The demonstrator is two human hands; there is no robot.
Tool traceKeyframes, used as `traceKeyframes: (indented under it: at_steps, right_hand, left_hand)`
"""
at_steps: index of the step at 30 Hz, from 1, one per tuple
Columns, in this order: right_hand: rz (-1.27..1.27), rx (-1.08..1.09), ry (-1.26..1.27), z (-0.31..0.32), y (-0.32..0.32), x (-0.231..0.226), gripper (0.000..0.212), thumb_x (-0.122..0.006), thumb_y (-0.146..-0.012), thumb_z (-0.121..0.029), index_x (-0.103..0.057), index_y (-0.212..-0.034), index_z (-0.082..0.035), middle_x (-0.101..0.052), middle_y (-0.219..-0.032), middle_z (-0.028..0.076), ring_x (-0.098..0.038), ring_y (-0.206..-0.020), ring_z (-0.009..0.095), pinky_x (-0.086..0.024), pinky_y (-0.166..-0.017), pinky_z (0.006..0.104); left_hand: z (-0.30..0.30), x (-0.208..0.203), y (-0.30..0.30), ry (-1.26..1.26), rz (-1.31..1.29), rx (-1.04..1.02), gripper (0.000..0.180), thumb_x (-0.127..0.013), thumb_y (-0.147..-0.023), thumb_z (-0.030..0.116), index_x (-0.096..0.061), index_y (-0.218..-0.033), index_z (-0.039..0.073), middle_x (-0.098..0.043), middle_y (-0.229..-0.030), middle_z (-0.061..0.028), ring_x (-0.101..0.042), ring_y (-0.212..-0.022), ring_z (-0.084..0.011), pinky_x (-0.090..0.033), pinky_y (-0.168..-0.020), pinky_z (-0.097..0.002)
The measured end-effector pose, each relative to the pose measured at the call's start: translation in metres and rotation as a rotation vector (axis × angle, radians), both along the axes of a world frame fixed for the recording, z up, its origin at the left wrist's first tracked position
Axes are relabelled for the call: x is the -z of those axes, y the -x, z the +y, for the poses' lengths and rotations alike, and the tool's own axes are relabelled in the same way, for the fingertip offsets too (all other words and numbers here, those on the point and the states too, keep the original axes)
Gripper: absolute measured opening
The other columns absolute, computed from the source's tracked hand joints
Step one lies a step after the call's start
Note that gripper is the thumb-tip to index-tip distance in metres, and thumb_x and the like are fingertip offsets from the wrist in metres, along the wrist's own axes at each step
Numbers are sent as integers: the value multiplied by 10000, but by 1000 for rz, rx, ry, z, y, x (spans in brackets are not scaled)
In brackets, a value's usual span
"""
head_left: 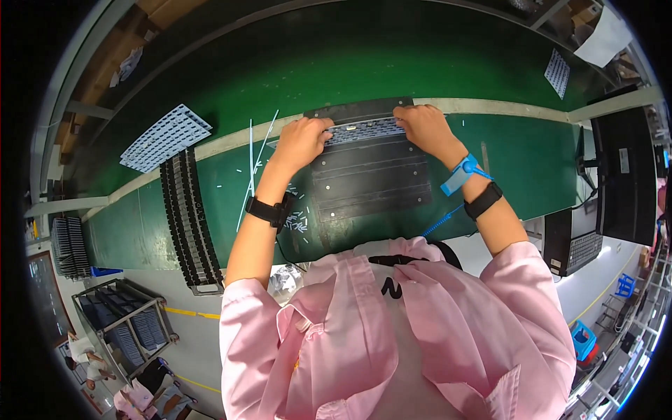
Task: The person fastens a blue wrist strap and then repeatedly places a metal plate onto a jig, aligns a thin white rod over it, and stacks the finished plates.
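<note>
A narrow pale panel with rows of small cut-outs [364,131], like a circuit board panel, lies across the far part of a black grooved plate [371,178]. My left hand [304,143] grips the panel's left end, fingers curled and pressed together. At its right end my right hand [428,127] pinches it between thumb and fingers. The fingertips' undersides are hidden. Two long thin white strips [252,157] lie left of my left hand. Small white scraps [297,220] are strewn beside the plate's left edge, partly behind my left forearm.
Left on the green bench stands a long black slotted rack [185,217]. Beyond it rest pale perforated panels [166,138]; another such panel [557,73] is at the far right. A blue coiled cord [441,221] runs near my right arm. A monitor [623,175] stands at the right.
</note>
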State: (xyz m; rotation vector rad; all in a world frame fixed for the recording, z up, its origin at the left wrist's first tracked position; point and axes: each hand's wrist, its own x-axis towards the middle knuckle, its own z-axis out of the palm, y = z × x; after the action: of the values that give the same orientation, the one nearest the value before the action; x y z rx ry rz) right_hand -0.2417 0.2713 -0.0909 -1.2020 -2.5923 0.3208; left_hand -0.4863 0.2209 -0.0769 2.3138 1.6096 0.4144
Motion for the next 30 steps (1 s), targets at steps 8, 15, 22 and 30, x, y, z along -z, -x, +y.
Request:
traceKeyframes:
  at_steps: [8,15,22,30]
  right_hand:
    - [62,-25,-47,-13,-3,0,61,-541,-729,-77,-484,-717,-58,-541,-652,107,-547,-660,307,-424,-577,396]
    - [70,-16,-74,-14,-3,4,66,-547,-731,-83,-485,-734,-60,-544,-668,92,-549,-656,296,-416,-571,388]
    - [-10,-4,-95,5,6,4,171,-602,-720,-181,-519,-821,-71,-574,-766,74,-555,-769,264,-386,-741,400]
    - [58,53,-132,79,17,63,282,-640,-695,-294,-562,-875,-91,-591,-814,68,-553,-850,252,-295,-897,464]
  left_hand:
    - [-12,-1,-5,31,23,-27,122,-544,-758,151,-584,-854,87,-566,-637,-149,-553,-660,-328,-415,-573,-420]
    - [-12,1,-6,11,31,-64,125,-536,-766,151,-577,-868,91,-568,-637,-145,-553,-664,-326,-418,-573,-414]
    - [13,10,8,-8,43,1,206,-551,-765,201,-577,-934,85,-595,-752,-151,-562,-748,-323,-430,-623,-400]
    - [87,28,23,326,-8,-73,404,-623,-713,282,-550,-1042,60,-584,-948,-179,-544,-910,-322,-426,-756,-390]
